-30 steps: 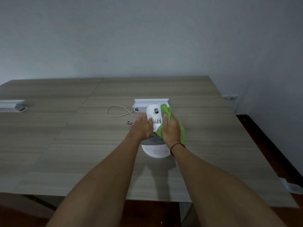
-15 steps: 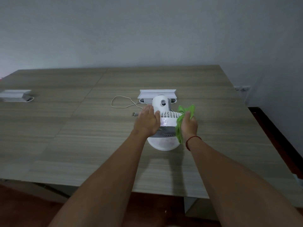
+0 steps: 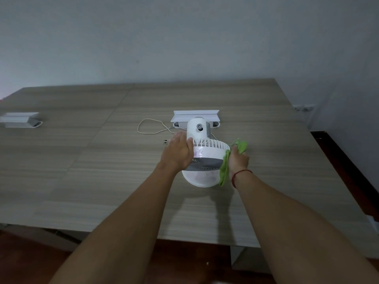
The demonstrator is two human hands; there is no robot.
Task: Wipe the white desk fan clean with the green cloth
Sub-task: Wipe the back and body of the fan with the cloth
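Fan (image 3: 207, 148) is standing near the middle of the wooden table (image 3: 102, 171), its round base toward you and its grille tipped down. Your left hand (image 3: 178, 152) is pressing flat, fingers spread, against the left side of the ribbed housing, steadying it without closing around anything. Your right hand (image 3: 238, 159) is curling tight around the green cloth (image 3: 227, 165), holding it against the housing's right edge. The cord (image 3: 150, 128) is looping behind, beside a white box (image 3: 195, 117).
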